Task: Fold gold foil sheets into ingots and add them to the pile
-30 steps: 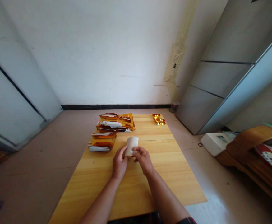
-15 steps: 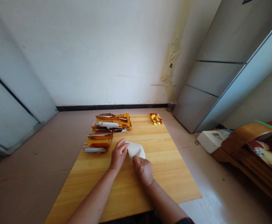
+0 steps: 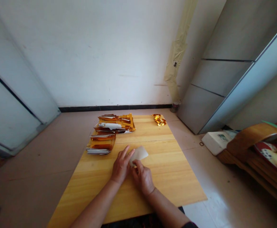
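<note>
1. One small, thin, off-white sheet [image 3: 140,153], plain on the side in view.
2. It sits slantwise over the middle of the tabletop [image 3: 171,177], its free far end pointing away and to the right; whether it touches the wood cannot be told.
3. Its left edge meets the left hand [image 3: 121,165]; the right hand [image 3: 143,179] pinches its near end, partly hiding it.
</note>
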Tool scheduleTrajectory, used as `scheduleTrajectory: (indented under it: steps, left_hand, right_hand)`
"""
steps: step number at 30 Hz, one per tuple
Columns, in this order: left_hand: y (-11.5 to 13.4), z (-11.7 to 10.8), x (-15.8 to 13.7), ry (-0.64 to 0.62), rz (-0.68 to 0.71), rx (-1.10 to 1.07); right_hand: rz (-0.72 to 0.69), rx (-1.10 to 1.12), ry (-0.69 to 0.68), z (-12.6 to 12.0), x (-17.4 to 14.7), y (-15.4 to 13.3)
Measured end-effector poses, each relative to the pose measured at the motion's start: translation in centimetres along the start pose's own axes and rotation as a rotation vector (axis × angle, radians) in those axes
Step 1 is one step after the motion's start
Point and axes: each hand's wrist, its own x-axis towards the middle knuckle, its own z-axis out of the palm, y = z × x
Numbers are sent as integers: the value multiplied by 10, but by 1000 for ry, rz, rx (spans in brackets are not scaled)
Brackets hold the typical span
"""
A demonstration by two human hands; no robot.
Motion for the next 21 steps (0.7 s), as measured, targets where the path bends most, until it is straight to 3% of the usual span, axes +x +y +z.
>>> scheduleTrajectory:
  steps: [6,8,10,14,15,18,21]
  left_hand:
    - [9,-12,-6,-104,-63,-1]
    - [9,-16,-3,-95,-107,73]
    - [8,-20,2,-73,-153,150]
    - [7,-25,10,-14,-147,208]
    - [8,-24,11,3,-119,205]
    - [10,-19,11,34,-6,164]
    - [10,-12,7,17,90,110]
  right_hand:
    - [-186,27,-67,-12,0,-3]
    - [-166,107,-73,-14,-1,3]
    - [-2,284,-55,-15,-1,10]
    - [616,827,10,-23,10,23]
    - [715,940,16,-26,15,25]
    - [828,1108,-96,-34,32,28]
    - [842,1180,-232,-41,47,29]
